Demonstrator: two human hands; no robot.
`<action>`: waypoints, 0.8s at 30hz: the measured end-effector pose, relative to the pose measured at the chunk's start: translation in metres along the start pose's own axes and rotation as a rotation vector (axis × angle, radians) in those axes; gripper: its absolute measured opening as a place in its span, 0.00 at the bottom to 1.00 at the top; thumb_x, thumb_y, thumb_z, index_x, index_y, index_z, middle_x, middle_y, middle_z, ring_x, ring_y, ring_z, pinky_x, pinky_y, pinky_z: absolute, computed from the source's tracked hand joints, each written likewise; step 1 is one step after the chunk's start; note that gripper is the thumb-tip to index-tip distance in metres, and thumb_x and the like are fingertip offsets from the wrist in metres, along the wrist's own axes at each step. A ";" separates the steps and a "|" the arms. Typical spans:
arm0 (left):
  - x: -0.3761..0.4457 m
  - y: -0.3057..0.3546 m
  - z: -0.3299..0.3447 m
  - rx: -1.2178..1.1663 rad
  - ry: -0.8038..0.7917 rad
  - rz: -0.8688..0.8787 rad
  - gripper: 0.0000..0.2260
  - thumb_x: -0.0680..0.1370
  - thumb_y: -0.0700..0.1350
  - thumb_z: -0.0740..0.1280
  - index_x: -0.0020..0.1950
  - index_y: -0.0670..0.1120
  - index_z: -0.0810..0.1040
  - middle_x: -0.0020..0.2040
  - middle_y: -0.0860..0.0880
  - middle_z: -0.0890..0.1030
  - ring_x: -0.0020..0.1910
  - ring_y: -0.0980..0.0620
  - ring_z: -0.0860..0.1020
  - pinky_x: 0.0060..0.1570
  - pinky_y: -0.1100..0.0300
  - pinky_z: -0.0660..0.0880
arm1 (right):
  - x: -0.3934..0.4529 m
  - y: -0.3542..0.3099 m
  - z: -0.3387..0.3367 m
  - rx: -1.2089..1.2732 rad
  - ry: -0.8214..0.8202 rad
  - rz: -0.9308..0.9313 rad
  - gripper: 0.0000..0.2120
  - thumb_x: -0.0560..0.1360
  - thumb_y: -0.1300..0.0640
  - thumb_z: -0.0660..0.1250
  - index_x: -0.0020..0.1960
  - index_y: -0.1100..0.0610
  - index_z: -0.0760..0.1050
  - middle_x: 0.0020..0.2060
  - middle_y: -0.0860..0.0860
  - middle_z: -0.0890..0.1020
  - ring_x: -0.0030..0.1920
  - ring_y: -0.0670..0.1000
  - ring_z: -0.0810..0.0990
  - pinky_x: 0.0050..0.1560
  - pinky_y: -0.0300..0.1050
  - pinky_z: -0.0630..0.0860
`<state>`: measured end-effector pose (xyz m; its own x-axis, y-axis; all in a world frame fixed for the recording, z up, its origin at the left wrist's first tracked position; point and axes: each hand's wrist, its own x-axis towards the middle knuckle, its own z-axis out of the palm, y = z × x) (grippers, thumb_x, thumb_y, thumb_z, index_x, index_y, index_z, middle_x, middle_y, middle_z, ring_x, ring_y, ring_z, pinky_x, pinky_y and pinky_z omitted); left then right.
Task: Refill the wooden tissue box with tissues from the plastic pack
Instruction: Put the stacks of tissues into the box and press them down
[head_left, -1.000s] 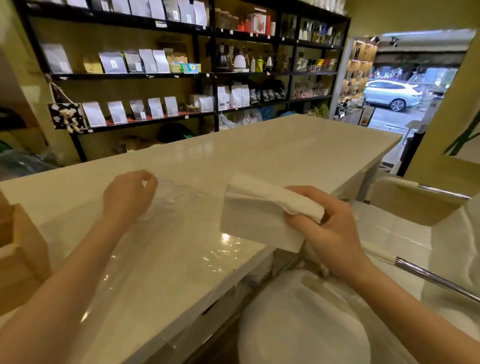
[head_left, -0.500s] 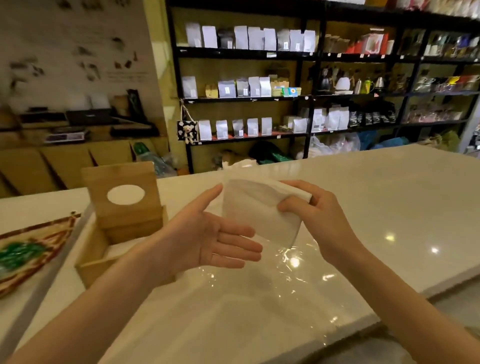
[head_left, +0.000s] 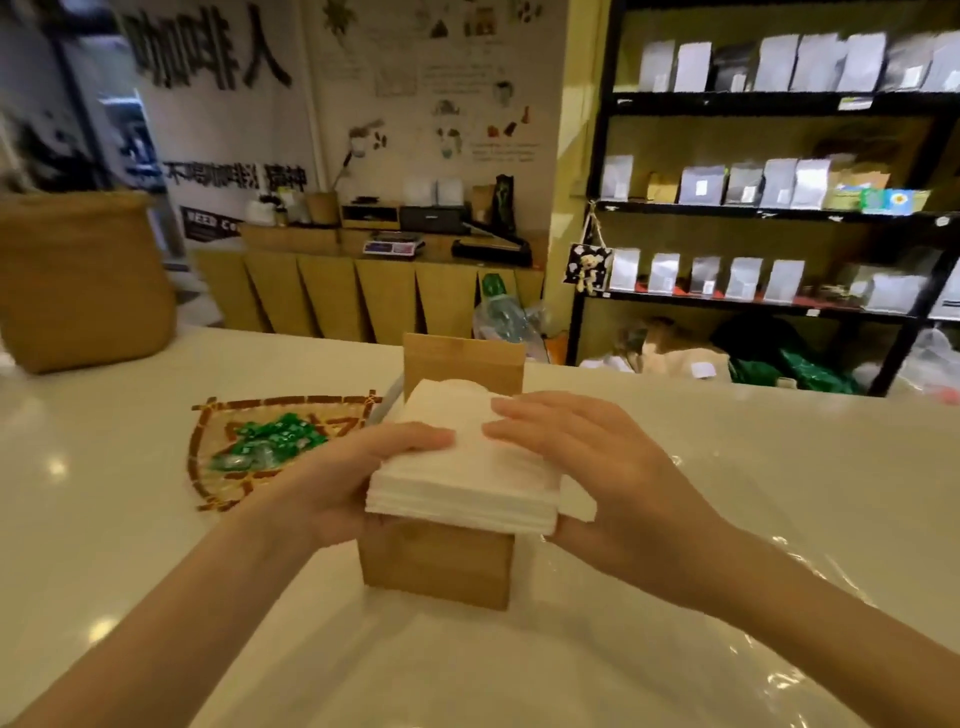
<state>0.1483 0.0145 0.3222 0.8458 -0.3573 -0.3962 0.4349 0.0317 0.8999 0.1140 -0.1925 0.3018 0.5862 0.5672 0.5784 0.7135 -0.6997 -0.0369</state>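
1. A woven tray (head_left: 208, 415) holding green-wrapped sweets (head_left: 265, 441) lies on the pale counter (head_left: 104, 519), just left of the work and apart from it.

2. The left hand (head_left: 353, 478) grasps the tissue stack (head_left: 467, 467) at its left edge, thumb laid on top and fingers curled below, out of sight.

3. The stack sits across the open top of the wooden tissue box (head_left: 436, 566), not yet sunk inside; the box's lid (head_left: 462, 358) stands raised behind it. The tissues look light, soft and loosely layered, so the sheets are likely to splay, slide or buckle if squeezed at one point. The safer hold, by this judgement, is at two opposite edges with gentle, even pressure, keeping the pile square to the opening.

4. The right hand (head_left: 587, 467) holds the stack's right side, fingers flat on top pressing down, thumb under the edge.

5. The clear plastic pack (head_left: 727, 597) lies slack and glossy on the counter beside and in front of the box, apparently emptied.
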 end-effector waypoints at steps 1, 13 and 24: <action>0.002 -0.001 -0.004 -0.021 0.045 0.014 0.19 0.59 0.44 0.71 0.50 0.45 0.76 0.31 0.47 0.84 0.35 0.51 0.81 0.28 0.61 0.80 | 0.003 0.003 0.002 0.091 0.039 0.095 0.35 0.65 0.56 0.76 0.67 0.47 0.63 0.64 0.46 0.74 0.65 0.46 0.68 0.66 0.43 0.68; 0.015 -0.003 -0.010 -0.187 0.204 0.071 0.17 0.60 0.42 0.70 0.48 0.43 0.77 0.32 0.45 0.84 0.38 0.49 0.81 0.30 0.60 0.80 | 0.037 0.046 0.033 1.626 -0.364 0.918 0.15 0.72 0.67 0.55 0.52 0.66 0.78 0.43 0.59 0.85 0.39 0.55 0.84 0.39 0.46 0.83; 0.030 0.013 -0.025 0.135 0.230 0.080 0.03 0.73 0.43 0.66 0.46 0.47 0.75 0.41 0.47 0.83 0.40 0.49 0.83 0.40 0.57 0.80 | 0.051 0.046 0.042 1.294 -0.269 0.957 0.10 0.72 0.56 0.68 0.50 0.60 0.78 0.39 0.52 0.86 0.38 0.50 0.86 0.34 0.41 0.82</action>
<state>0.1869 0.0278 0.3177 0.9305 -0.1367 -0.3397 0.3316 -0.0789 0.9401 0.1929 -0.1774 0.2960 0.9265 0.3175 -0.2022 -0.1832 -0.0889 -0.9790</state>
